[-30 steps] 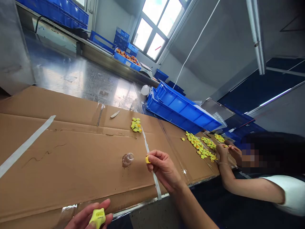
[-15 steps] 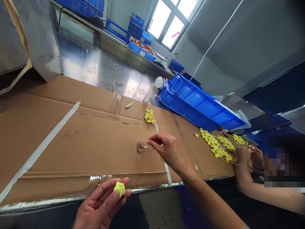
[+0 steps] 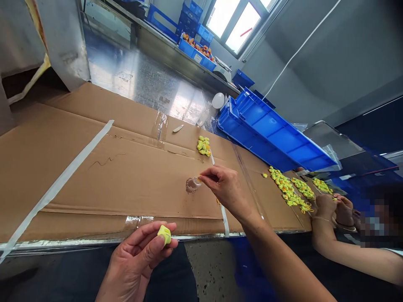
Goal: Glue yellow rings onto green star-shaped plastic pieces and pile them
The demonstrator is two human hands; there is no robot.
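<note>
My left hand (image 3: 143,256) is closed in a pinch on a small, pale-yellow moulded piece (image 3: 164,235), held up in front of the cardboard's near edge. Over the cardboard sheet (image 3: 126,180), my right hand (image 3: 222,184) pinches a tiny yellow-orange piece (image 3: 199,179), mostly hidden by the fingertips. Those fingertips are at the rim of a small clear cup (image 3: 192,184), which sits by a brownish wet-looking mark. Beyond the right hand lies a cluster of yellow pieces (image 3: 204,146), some with orange parts.
Blue crates (image 3: 277,130) stand along the far right edge. More yellow pieces (image 3: 285,186) lie in groups at the right, near a co-worker's hands (image 3: 333,207). White tape strips (image 3: 63,184) cross the cardboard. A whitish sliver (image 3: 178,128) lies near its far edge.
The view has shifted, so the scene sits slightly right and higher. The yellow piece in my left hand has turned a little. My right fingertips stay at the cup.
</note>
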